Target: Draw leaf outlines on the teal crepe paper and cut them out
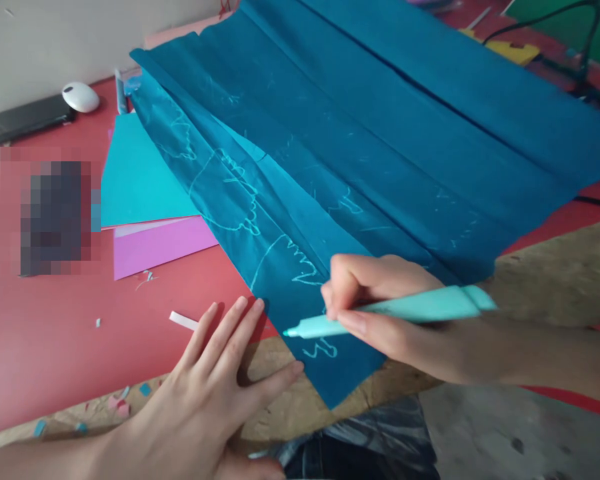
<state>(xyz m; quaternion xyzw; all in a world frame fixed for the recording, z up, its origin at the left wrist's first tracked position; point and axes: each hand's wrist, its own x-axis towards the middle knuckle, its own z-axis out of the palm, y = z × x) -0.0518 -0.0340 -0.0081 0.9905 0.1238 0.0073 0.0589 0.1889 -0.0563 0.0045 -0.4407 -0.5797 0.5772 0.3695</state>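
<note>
A large creased sheet of dark blue paper lies at a slant across the table, its near corner reaching past the edge. Light, jagged and curved outlines are drawn along its left strip. My right hand is closed around a mint-green marker, whose tip points left, just at or above the sheet's left edge. My left hand lies with its fingers spread, the fingertips at the sheet's left edge and the thumb touching it near the corner.
Turquoise paper and purple paper lie left of the blue sheet on the red table. Behind are a white mouse and a dark flat device. Paper scraps litter the near edge. A black cable runs at back right.
</note>
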